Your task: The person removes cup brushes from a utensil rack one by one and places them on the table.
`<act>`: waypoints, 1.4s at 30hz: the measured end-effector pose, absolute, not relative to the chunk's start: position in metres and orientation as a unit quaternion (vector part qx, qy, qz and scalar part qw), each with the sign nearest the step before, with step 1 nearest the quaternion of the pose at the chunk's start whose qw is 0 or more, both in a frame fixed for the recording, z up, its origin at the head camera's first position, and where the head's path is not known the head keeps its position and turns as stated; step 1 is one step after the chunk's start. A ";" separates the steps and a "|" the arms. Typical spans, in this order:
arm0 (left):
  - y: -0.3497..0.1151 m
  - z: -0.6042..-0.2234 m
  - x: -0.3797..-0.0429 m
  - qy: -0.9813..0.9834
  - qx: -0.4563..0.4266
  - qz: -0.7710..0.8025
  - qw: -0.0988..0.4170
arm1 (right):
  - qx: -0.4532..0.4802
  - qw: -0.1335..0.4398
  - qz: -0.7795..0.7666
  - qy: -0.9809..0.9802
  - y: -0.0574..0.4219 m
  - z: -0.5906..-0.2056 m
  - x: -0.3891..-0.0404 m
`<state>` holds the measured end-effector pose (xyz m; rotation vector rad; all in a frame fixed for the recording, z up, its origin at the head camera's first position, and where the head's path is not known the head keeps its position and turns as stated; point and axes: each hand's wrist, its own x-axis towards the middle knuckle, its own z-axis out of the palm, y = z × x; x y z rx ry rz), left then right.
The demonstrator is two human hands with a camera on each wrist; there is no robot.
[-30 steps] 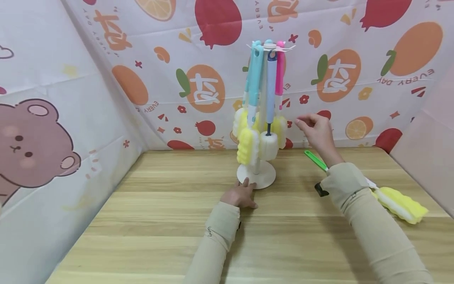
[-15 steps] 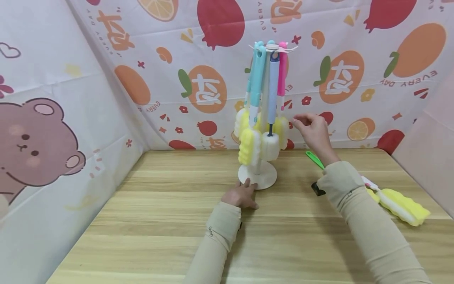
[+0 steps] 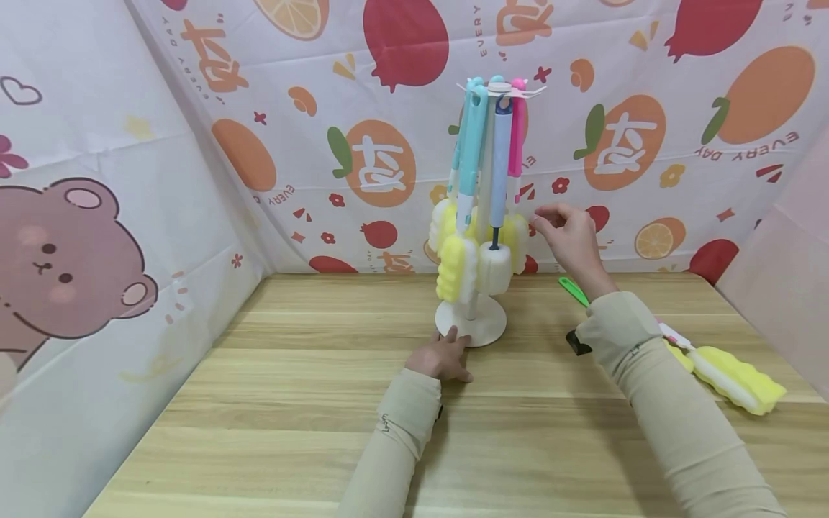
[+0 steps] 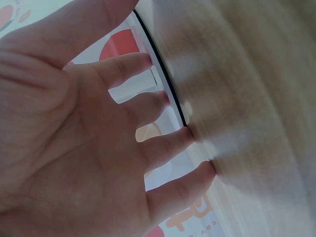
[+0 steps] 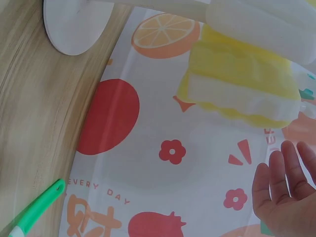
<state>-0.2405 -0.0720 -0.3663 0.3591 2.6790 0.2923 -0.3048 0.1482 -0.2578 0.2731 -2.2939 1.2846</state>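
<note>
White and upright, head view: the stand (image 3: 486, 180) on the wood-grain table (image 3: 278, 403), a slim pole joining a flat round base (image 3: 488, 329) to a crown of thin hooks. A teal brush (image 3: 470, 162) and a pale blue brush (image 3: 499, 173) hang in front, a pink brush (image 3: 516, 144) at the right. Smooth, straight handles end in soft heads: a plain white cylinder (image 3: 495, 270) on the pale blue brush, a ribbed yellow-and-white sponge (image 3: 516, 241) behind it. The left hand (image 3: 440, 357) rests at the base's near edge, fingers spread; the right hand (image 3: 573, 237) is raised just beside the ribbed sponge, thumb close to the forefinger. A green-handled brush (image 3: 573, 289) and a yellow-and-white brush (image 3: 738, 378) lie on the table, partly covered by the sleeve (image 3: 673, 403).

Left wrist view: fingers straight and apart, tips along a dark curved line, nothing clasped. Steadying the stand probably calls for light, even downward pressure on the base rather than a sideways push.

Right wrist view: four fingers, side by side and gently bent, apart from the ribbed sponge; the thumb is hidden. Any touch on the sponge is best kept gentle, so that the hanging brushes do not swing.
</note>
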 end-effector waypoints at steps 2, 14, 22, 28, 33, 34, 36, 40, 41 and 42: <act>-0.072 -0.367 -0.240 0.964 0.129 0.105 0.208 | 0.101 0.242 0.473 -0.841 0.146 -0.257 -0.305; -0.072 -0.368 -0.239 0.965 0.130 0.095 0.206 | 0.096 0.223 0.472 -0.848 0.135 -0.252 -0.305; -0.073 -0.368 -0.241 0.964 0.133 0.097 0.207 | 0.126 0.197 0.485 -0.843 0.131 -0.249 -0.308; -0.073 -0.367 -0.240 0.966 0.134 0.086 0.204 | 0.130 0.189 0.492 -0.840 0.128 -0.248 -0.309; -0.072 -0.367 -0.240 0.966 0.130 0.086 0.206 | 0.121 0.193 0.484 -0.845 0.123 -0.246 -0.310; -0.072 -0.367 -0.240 0.966 0.130 0.086 0.207 | 0.119 0.194 0.482 -0.846 0.122 -0.246 -0.310; -0.072 -0.367 -0.240 0.966 0.131 0.086 0.207 | 0.115 0.196 0.481 -0.847 0.120 -0.245 -0.311; -0.073 -0.366 -0.239 0.965 0.135 0.088 0.205 | 0.111 0.203 0.483 -0.845 0.118 -0.245 -0.312; -0.073 -0.366 -0.239 0.965 0.136 0.088 0.204 | 0.112 0.208 0.482 -0.844 0.118 -0.245 -0.312; -0.073 -0.366 -0.239 0.965 0.136 0.088 0.204 | 0.113 0.214 0.478 -0.844 0.118 -0.245 -0.312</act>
